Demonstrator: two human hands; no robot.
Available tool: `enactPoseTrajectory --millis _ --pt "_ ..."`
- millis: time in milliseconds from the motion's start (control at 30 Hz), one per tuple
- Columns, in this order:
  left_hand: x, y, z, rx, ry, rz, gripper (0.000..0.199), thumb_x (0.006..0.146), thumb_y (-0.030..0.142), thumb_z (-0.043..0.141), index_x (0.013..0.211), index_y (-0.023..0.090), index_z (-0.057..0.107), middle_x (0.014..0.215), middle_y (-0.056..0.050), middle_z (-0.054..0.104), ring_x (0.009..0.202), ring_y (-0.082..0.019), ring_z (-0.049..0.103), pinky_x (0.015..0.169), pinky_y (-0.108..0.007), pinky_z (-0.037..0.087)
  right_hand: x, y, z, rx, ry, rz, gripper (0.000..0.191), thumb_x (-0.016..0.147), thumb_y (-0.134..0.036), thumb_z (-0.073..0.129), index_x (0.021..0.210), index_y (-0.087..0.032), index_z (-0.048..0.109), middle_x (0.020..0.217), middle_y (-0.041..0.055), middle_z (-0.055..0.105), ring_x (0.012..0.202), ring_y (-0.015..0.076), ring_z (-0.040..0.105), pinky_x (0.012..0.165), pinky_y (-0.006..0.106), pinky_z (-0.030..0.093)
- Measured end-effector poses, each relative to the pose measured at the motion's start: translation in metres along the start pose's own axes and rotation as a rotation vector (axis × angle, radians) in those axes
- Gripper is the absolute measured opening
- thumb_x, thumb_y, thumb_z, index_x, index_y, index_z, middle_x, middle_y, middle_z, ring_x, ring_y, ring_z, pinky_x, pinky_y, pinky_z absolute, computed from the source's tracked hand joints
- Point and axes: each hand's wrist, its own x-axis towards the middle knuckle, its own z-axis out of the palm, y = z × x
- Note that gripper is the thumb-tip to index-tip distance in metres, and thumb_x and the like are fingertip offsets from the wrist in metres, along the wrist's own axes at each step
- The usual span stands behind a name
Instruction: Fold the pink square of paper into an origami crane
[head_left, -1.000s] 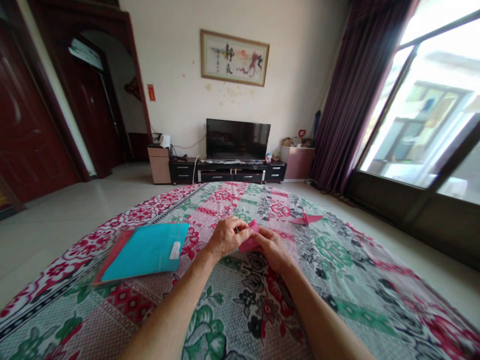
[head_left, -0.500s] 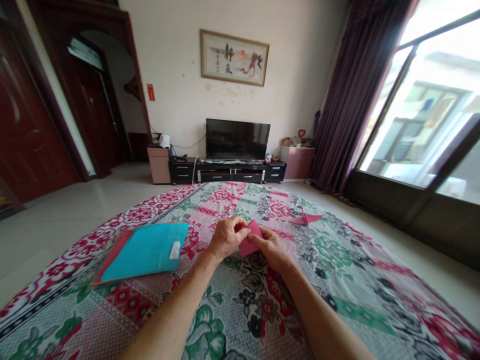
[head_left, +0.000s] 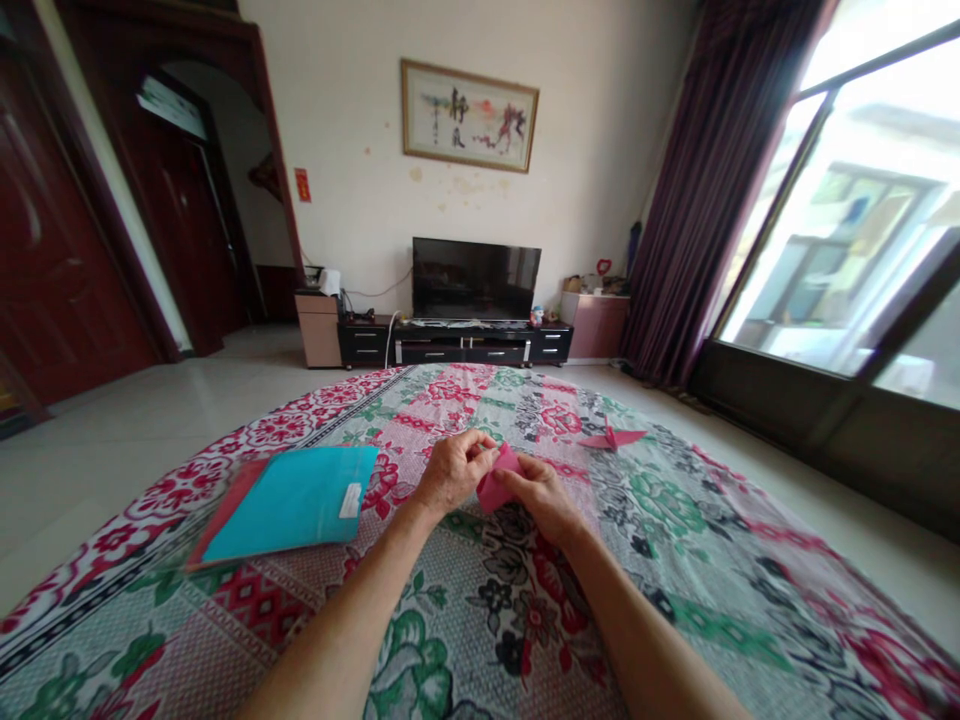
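Note:
A small folded sheet of pink paper [head_left: 495,489] is held between my two hands, a little above the patterned tablecloth [head_left: 465,620]. My left hand [head_left: 456,470] pinches its upper left edge between thumb and fingers. On the other side, my right hand [head_left: 541,487] grips the paper with the thumb on top and the fingers behind, where they are partly hidden. Beyond my right hand lies a pink folded-paper crane [head_left: 613,438], apart from both hands.
To the left rests a clear packet of coloured paper [head_left: 292,505], blue on top with a white label and red showing at the edge. Past the round table's far edge stand a television [head_left: 476,280] and a low black cabinet [head_left: 367,343].
The pink paper has tilted slightly and its near part looks bent open a little. My left fingertips have shifted slightly up along its edge.

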Motion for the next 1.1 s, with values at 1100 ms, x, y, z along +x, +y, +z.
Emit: enactPoseTrajectory --millis 1100 --pt "-0.004 -0.029 0.003 -0.131 0.007 -0.051 0.022 0.071 0.034 0.061 0.076 0.013 0.066 0.063 0.001 0.063 0.058 -0.011 0.052 0.055 -0.019 0.039 0.003 -0.004 0.0 -0.448 0.465 -0.494 0.036 0.07 -0.024 0.061 0.105 -0.022 0.056 0.119 0.0093 0.053 0.109 0.0241 0.05 0.088 0.042 0.043"
